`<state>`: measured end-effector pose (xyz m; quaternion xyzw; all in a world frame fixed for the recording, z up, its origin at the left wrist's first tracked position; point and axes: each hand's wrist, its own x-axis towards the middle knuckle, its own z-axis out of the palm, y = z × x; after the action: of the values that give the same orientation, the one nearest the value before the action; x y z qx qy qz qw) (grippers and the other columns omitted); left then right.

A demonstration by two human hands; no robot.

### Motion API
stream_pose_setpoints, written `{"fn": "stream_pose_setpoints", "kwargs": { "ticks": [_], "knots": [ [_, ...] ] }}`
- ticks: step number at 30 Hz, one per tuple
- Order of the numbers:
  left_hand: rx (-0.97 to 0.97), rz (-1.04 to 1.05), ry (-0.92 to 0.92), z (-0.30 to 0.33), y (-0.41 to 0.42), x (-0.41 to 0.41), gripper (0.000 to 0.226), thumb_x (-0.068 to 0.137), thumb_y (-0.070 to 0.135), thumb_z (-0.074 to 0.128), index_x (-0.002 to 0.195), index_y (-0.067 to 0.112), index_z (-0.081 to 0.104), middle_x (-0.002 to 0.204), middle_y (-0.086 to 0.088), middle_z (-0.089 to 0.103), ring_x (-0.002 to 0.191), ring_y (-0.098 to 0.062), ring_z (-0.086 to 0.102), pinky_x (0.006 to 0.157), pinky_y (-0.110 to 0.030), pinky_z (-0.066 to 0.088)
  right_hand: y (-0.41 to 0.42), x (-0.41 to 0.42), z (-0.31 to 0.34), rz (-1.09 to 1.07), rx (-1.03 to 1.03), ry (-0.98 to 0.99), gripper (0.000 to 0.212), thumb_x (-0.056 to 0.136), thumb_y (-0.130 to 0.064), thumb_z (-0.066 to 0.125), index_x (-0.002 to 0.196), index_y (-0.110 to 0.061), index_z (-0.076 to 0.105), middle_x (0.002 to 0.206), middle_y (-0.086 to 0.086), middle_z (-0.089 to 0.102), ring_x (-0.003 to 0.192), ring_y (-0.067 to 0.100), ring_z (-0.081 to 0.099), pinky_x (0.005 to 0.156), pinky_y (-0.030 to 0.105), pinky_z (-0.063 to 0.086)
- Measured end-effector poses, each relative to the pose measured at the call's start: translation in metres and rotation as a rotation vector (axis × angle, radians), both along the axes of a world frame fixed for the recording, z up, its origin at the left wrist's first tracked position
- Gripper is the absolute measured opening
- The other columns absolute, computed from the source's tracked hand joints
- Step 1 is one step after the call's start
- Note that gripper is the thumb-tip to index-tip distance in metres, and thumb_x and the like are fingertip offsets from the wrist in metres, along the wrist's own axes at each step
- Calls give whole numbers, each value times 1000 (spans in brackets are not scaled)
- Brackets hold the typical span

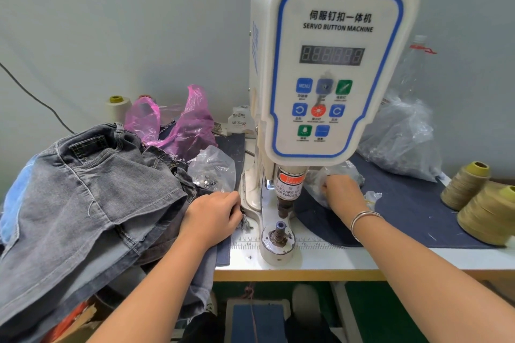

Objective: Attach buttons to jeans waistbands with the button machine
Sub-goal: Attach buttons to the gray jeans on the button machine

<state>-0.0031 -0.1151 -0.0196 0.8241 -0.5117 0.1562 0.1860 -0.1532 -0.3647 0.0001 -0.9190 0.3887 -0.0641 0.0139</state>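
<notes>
At the near edge, below the table, a blue foot pedal lies on the floor. On the table's front edge, the round lower die of the button machine stands beside a printed ruler strip, with nothing lying on it. To its left, the left hand rests knuckles up on the grey jeans, its fingers curled into the frayed denim edge just beside the machine base, grasping the fabric; the rest of the jeans is heaped across the table's left side and hangs over the front. To the right of the die, the right hand, a bracelet on its wrist, reaches into a clear plastic bag lying on a dark blue cloth; its fingertips are hidden by the bag, so the grip there cannot be told with certainty. Between the hands hangs the punch head with its red warning label. Above it rises the white button machine, its control panel facing the camera. Left of the base lies a second clear bag holding small metal pieces, probably buttons, and behind it a pink plastic bag. Tan thread cones stand at the far right, another bag behind them.
</notes>
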Motion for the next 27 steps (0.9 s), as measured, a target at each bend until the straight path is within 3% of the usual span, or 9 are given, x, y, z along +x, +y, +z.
{"fn": "stream_pose_setpoints", "kwargs": {
  "ticks": [8, 12, 16, 18, 20, 22, 24, 27],
  "knots": [
    [12, -4, 9, 0, 0, 0, 12, 90, 26, 56, 82, 17, 59, 67, 4, 58, 60, -20, 53, 53, -28, 32, 0, -9, 7, 91, -22, -68, 21, 97, -18, 47, 98, -11, 67, 96, 12, 67, 90, 30, 63, 69, 27, 38],
    [19, -5, 14, -1, 0, 2, 12, 91, 28, 54, 83, 18, 58, 69, 4, 58, 62, -20, 53, 53, -29, 36, 2, -13, 17, 62, 20, -133, 17, 96, -16, 45, 85, -16, 58, 91, 13, 67, 76, 25, 53, 66, 28, 32],
    [26, -5, 17, -1, 0, 2, 13, 91, 28, 52, 84, 19, 58, 69, 5, 58, 62, -20, 53, 53, -30, 39, 9, -16, 25, 55, 35, -139, 21, 100, -22, 44, 105, -14, 62, 98, 11, 67, 92, 31, 61, 70, 29, 35],
    [19, -6, 11, -2, 1, 2, 12, 90, 27, 54, 83, 18, 58, 67, 5, 57, 60, -20, 52, 52, -30, 37, 13, -20, 28, 79, -21, -243, 21, 100, -24, 47, 105, -12, 64, 96, 11, 69, 89, 30, 61, 70, 29, 35],
    [9, -5, -6, -1, 1, 1, 11, 88, 25, 57, 81, 18, 58, 65, 5, 57, 57, -19, 51, 50, -28, 33, 23, -25, 37, 59, 17, -465, 18, 97, -23, 55, 97, -11, 67, 90, 10, 70, 85, 27, 62, 70, 30, 41],
    [-6, -3, -23, -1, 0, 1, 10, 86, 23, 61, 77, 18, 57, 62, 6, 56, 54, -20, 51, 49, -26, 30, 40, -27, 46, -1, 260, -786, 11, 91, -21, 61, 88, -14, 69, 84, 4, 72, 82, 21, 65, 73, 33, 49],
    [-4, 6, -25, -1, 0, 2, 10, 85, 23, 62, 77, 18, 57, 62, 6, 56, 54, -20, 52, 49, -26, 30, 71, -31, 48, -51, 670, -1059, 8, 88, -15, 64, 82, -16, 70, 79, -1, 73, 78, 14, 68, 70, 24, 52],
    [-3, 3, -27, -2, 0, 1, 10, 86, 23, 61, 78, 18, 57, 62, 6, 57, 55, -20, 53, 49, -26, 31, 115, -38, 30, -152, 1162, -1122, 4, 86, -13, 67, 86, -11, 70, 81, 1, 75, 78, 13, 71, 70, 21, 53]
  ]
}}
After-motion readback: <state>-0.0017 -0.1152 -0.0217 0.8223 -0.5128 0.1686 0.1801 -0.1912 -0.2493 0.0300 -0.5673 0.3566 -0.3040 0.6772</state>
